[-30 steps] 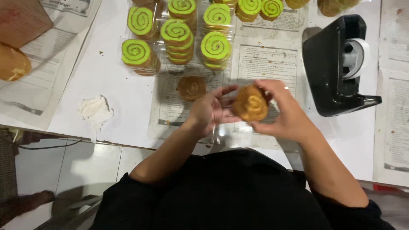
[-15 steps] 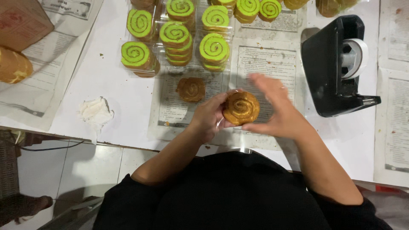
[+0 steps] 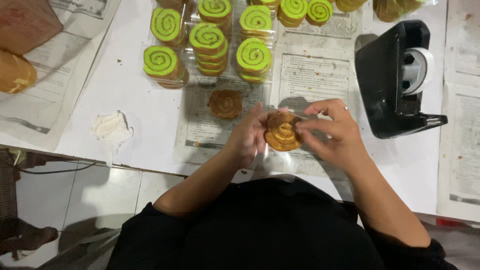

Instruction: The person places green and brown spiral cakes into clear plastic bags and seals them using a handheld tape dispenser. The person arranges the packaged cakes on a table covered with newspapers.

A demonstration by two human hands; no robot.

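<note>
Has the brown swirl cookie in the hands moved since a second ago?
Yes. The brown swirl cookie has shifted slightly left, away from the black tape dispenser, and a little lower, toward the person.

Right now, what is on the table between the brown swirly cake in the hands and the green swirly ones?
In the head view, one loose brown spiral cake lies between the held cake and the green stacks.

Left hand (image 3: 247,140) cupped, right hand (image 3: 335,132) pinching — fingertips meeting, forearms converging
</note>
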